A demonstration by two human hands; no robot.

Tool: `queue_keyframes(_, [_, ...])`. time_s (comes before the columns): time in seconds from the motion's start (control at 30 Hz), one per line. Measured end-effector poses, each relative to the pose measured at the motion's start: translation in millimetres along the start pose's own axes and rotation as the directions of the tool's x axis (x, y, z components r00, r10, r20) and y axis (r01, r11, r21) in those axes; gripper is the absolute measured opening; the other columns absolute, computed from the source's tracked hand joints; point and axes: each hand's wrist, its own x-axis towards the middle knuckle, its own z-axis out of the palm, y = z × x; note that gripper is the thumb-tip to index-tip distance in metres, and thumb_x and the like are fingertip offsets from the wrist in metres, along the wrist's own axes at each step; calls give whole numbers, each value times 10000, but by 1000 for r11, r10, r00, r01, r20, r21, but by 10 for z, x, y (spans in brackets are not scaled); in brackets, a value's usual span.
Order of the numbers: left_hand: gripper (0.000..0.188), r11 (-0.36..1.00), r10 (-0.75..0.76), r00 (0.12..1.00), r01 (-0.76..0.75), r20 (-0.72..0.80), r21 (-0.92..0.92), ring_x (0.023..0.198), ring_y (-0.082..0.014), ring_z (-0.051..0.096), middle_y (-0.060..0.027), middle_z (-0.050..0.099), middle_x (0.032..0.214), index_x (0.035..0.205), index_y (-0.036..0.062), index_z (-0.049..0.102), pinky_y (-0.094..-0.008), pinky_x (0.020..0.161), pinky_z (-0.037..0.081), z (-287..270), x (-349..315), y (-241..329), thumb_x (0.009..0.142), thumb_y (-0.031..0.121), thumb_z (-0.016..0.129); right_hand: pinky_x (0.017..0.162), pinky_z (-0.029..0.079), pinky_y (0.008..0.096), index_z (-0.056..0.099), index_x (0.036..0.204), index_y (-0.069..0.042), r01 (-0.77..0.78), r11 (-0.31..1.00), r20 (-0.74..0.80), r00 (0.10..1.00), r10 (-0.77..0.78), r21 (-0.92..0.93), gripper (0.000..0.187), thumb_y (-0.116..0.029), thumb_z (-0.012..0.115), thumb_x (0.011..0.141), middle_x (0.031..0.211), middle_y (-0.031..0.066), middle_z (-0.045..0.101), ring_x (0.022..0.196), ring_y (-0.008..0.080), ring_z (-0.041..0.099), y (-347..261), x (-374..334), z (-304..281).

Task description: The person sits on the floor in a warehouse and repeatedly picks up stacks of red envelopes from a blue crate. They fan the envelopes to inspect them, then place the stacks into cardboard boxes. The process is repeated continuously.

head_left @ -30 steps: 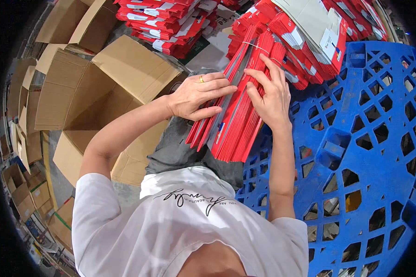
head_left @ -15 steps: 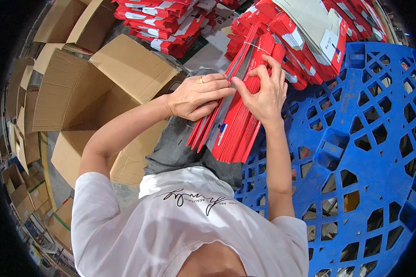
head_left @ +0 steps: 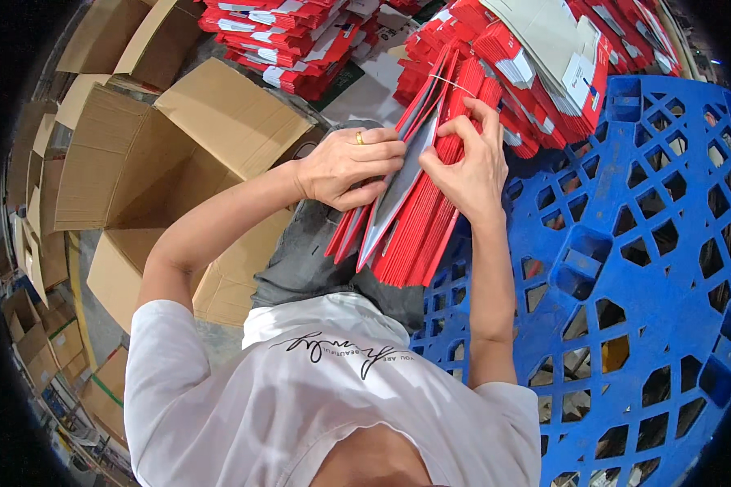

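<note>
Head view shows the left hand (head_left: 351,169) holding aside a few red flat sleeves (head_left: 414,203) at 12 o'clock, while the right hand (head_left: 463,166) pinches the next; most of the bundle seems still unsorted.

A bundle of flat red folded packages (head_left: 418,219) lies on the person's lap, one grey-white inner face (head_left: 398,191) showing in its middle. Beyond it, stacks of the same red flat packages (head_left: 284,40) with white end labels cover the top of the view — a pale grey flattened carton (head_left: 556,40) lies on those at right. Open brown cardboard boxes (head_left: 138,162) stand at left.
</note>
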Motion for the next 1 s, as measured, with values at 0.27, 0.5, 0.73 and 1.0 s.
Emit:
queue_keyframes(0.27, [440,1000,-7,1000,7,15,13,1199,-361,621,-167,639,1220,1148,-5,671,-446,917,556,-25,-33,-20,746,173,667,930,548,525,536,1190,-148,-121,992,-29,992,121,26,592,-160,808,665,1435,164,459,1289,409,548,-83,-67,-126])
queue_keyframes(0.5, [436,998,-24,999,25,-27,61,1186,-363,624,-157,630,1215,1139,11,672,-458,930,563,-38,-155,-70,741,187,701,1012,498,551,592,1171,-140,-92,995,-41,995,94,41,540,-159,787,668,1451,185,444,1323,450,502,-24,-118,-98])
queue_keyframes(0.73, [440,999,-4,1000,4,-28,32,1193,-343,610,-136,618,1199,1194,38,655,-441,912,563,-37,-53,-1,794,214,706,1114,415,528,681,1275,-203,168,986,-28,985,-168,-5,613,-84,729,676,1474,191,462,1382,422,446,-65,-36,-20])
queue_keyframes(1.0, [520,999,-50,999,50,-1,15,1179,-340,633,-160,653,1233,1289,33,667,-448,997,548,2,-42,57,799,201,708,1149,323,582,782,983,-161,172,983,-71,982,-176,-58,267,-204,749,721,1437,178,545,1456,428,378,51,-82,5])
